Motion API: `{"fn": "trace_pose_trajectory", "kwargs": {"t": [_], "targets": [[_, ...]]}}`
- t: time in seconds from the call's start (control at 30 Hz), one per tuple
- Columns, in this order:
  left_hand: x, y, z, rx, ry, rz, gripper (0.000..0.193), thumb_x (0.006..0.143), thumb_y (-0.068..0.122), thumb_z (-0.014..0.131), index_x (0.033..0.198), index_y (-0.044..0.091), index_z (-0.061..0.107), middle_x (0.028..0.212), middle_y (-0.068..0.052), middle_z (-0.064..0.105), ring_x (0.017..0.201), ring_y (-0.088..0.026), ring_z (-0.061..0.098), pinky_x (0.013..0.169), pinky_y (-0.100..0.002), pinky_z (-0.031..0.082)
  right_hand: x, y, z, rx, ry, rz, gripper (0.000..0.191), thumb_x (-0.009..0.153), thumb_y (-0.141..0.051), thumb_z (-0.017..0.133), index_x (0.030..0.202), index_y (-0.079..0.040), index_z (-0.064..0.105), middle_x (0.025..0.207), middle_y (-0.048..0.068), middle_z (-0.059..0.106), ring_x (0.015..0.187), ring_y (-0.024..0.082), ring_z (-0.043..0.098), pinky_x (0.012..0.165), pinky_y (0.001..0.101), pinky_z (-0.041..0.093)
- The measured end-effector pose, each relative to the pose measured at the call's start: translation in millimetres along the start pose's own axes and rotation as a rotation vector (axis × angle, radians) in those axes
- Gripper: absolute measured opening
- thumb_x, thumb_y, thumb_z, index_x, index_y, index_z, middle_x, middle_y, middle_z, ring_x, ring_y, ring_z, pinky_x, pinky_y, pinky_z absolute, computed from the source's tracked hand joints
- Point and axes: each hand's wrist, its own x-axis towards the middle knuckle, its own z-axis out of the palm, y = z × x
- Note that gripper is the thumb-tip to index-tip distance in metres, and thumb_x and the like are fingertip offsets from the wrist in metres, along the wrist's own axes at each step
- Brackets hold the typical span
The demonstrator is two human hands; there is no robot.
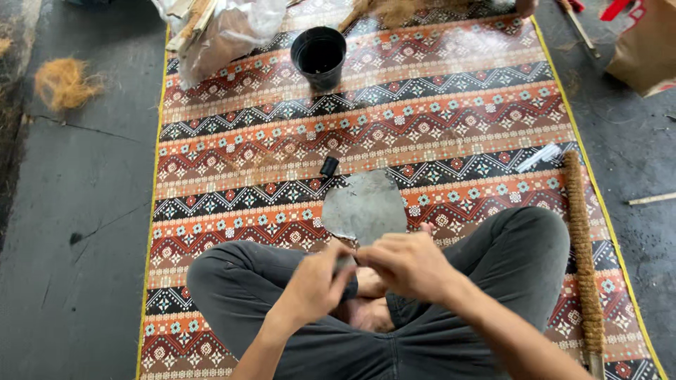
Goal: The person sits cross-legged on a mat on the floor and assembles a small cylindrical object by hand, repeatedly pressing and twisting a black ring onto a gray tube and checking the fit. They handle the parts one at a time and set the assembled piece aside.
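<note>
I sit cross-legged on a patterned mat (451,105). A flat grey sheet (365,205) of rough rounded shape sticks out forward over my shins. My left hand (318,281) is closed on its near edge, slightly blurred. My right hand (407,264) is closed beside it, fingers pinching the same near edge. The part of the sheet between the hands is hidden. A small black cylinder (329,166) lies on the mat just beyond the sheet's far left corner.
A black plastic pot (319,56) stands at the far end of the mat. A clear bag with sticks (218,32) lies far left, a fibre-wrapped pole (581,246) along the right edge, a fibre clump (63,83) on the concrete, a brown paper bag (644,46) far right.
</note>
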Motion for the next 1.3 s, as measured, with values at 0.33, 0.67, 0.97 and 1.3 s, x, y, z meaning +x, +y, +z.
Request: {"fn": "trace_pose_trajectory", "kwargs": {"t": [0.33,0.67,0.97,1.3], "targets": [[-11.1,-6.9,-1.7,-0.068,0.147,-0.150,0.020,0.100,0.016,0.067,0.107,0.002,0.056,0.078,-0.009,0.066,0.066,-0.016,0.065,0.059,-0.033,0.050,-8.1,14.6,2.8,0.382,-0.259,-0.097,0.015,0.081,-0.006,0.072,0.096,-0.004,0.071,0.082,0.014,0.072,0.079,0.035,0.072,0.070,0.0423,0.055],[-14.9,-11.9,5.0,-0.141,0.072,-0.111,0.018,0.099,0.015,0.068,0.107,0.002,0.057,0.074,-0.004,0.066,0.066,-0.013,0.060,0.057,-0.031,0.048,-6.8,16.6,8.8,0.468,-0.226,-0.038,0.013,0.086,-0.005,0.067,0.097,0.000,0.070,0.082,0.015,0.072,0.075,0.030,0.071,0.068,0.0388,0.054],[-26.0,-22.8,13.5,-0.597,0.050,-0.292,0.019,0.100,0.012,0.067,0.106,0.001,0.053,0.074,-0.010,0.060,0.054,-0.018,0.052,0.047,-0.032,0.039,-15.3,20.8,24.1,0.667,-0.261,0.148,0.018,0.092,-0.010,0.065,0.102,0.004,0.069,0.082,0.014,0.075,0.073,0.019,0.067,0.068,0.0355,0.054],[-42.0,-36.2,13.0,-0.997,-0.304,-0.264,0.018,0.102,0.014,0.066,0.113,0.006,0.054,0.077,-0.004,0.058,0.053,-0.009,0.051,0.046,-0.024,0.039,-29.2,59.6,54.0,0.821,-0.230,0.305,0.025,0.097,-0.017,0.063,0.083,0.003,0.064,0.068,0.003,0.059,0.064,0.008,0.051,0.056,0.0291,0.041]]}}
